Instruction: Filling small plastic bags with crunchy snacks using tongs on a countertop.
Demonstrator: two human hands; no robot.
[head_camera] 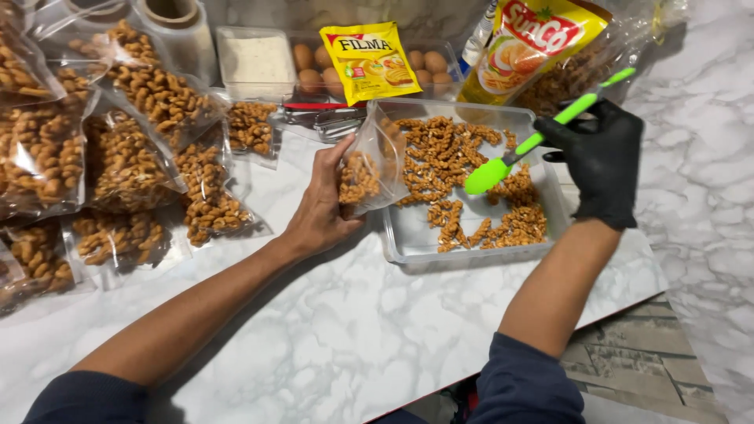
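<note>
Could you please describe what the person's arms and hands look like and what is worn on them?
The right hand wears a black glove that ends at the wrist. The left hand is bare, with no glove. Both arms have dark blue sleeves pushed up towards the elbows, leaving the forearms uncovered. No watch, rings or markings are visible on either arm.

The eggs (428,67) are half hidden behind the yellow packet (369,59), the filled bags (31,149) are cut off by the left edge, and the left hand's fingers (345,206) are partly concealed behind the clear bag (373,169).
</note>
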